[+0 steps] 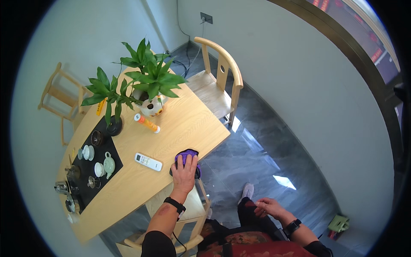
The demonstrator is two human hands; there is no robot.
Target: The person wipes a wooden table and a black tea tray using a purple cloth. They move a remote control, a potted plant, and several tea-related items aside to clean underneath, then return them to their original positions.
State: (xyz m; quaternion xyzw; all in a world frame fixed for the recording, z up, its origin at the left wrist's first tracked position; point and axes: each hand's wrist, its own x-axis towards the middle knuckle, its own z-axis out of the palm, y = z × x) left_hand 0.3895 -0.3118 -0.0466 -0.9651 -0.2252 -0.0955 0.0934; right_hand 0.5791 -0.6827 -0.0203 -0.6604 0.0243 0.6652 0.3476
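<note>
A bunched purple and black cloth (187, 155) lies at the corner of the wooden table (192, 125). My left hand (184, 173) rests on top of it, fingers spread over the fabric and pressing it to the tabletop. Low over the floor beside my leg hangs my right hand (269, 207), its fingers loosely bent and nothing visible in them. A white remote control (148, 161) lies left of the cloth. Farther up the table is an orange tube with white ends (147, 123), lying close to a white flower-patterned pot (153, 108) of leafy green plants (151, 72).
A black tea mat (110, 154) carries a pale green teapot (109, 164), cups and other teaware. Wooden chairs stand at the far side (221, 80), the left (62, 96) and under the near edge (192, 205). Cables (184, 66) run along the floor near the wall corner.
</note>
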